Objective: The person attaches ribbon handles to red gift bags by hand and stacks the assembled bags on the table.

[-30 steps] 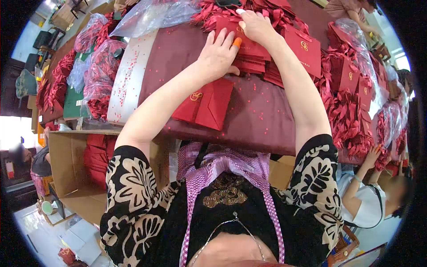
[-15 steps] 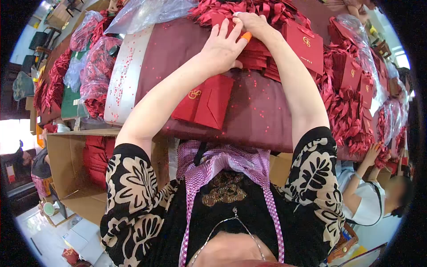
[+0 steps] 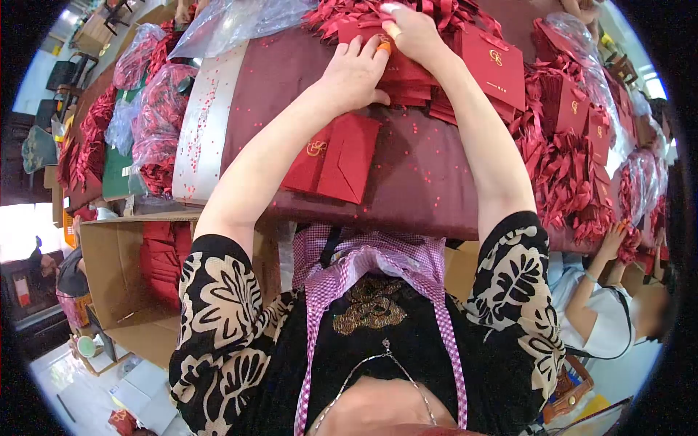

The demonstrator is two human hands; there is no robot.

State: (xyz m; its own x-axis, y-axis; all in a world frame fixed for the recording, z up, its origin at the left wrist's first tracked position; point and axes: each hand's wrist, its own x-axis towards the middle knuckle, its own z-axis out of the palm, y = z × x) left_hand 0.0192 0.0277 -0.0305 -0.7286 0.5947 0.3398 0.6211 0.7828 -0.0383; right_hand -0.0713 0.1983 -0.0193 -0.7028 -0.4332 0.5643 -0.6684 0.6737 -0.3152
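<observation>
My left hand [image 3: 354, 76] rests with fingers spread on the top red paper gift bag [image 3: 407, 70] of a stack; an orange cover is on one fingertip. Just to its right, my right hand [image 3: 416, 34] is over the upper end of the stack, by the red ribbons [image 3: 451, 10]. Its thumb and index finger are apart, with pale covers on their tips, and I see nothing gripped between them. Nearer to me lies a folded red bag [image 3: 334, 160] with gold lettering. Another red bag [image 3: 491, 67] with a gold logo lies beside my right forearm.
A dark red cloth [image 3: 422, 189] with small red specks covers the table. Bundles of ribboned bags [image 3: 560, 174] lie at right, near a co-worker's hand [image 3: 612, 241]. Plastic-wrapped bundles [image 3: 156, 109] are at left. An open cardboard box [image 3: 109, 269] with red bags stands below.
My right hand has lifted slightly up and left, its thumb and index finger now apart. My left hand has shifted a little left and down across the bag.
</observation>
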